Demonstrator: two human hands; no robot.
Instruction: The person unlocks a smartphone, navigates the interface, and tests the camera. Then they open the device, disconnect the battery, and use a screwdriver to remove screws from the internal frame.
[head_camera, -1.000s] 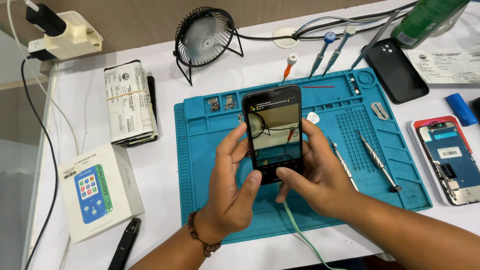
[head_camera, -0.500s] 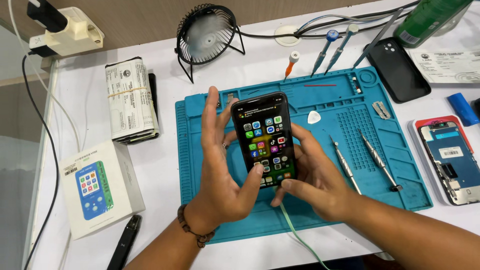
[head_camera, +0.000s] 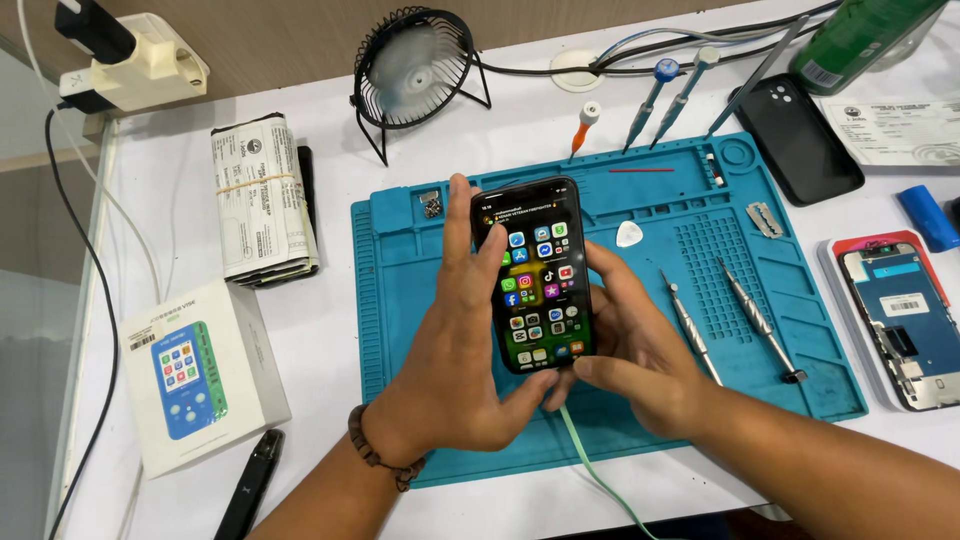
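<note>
White bench, teal repair mat (head_camera: 400, 300) laid across the middle, small desk fan (head_camera: 415, 70) at 12 o'clock behind it. Phone (head_camera: 533, 275) is up off the mat, screen lit w/ rows of app icons, gripped between both hands. Left hand (head_camera: 455, 370) wraps its left edge, fingers running up the side, thumb curled under the bottom corner; right hand (head_camera: 640, 350) cups the right edge & back, thumb near the bottom. Both closed on it, neither one wide. Pale green cable (head_camera: 590, 465) runs out from the phone's bottom end toward 6 o'clock, so a tug or snag there could wrench the port or pull the handset loose. Two metal screwdrivers (head_camera: 725, 320) lie at 3 o'clock on the mat, just beside the right wrist; an elbow shift could roll them off. Tiny screws (head_camera: 431, 205) sit in a mat pocket at 11 o'clock, easy to scatter. Opened phone (head_camera: 895, 315) at far 3 o'clock lies exposed near the bench edge
</note>
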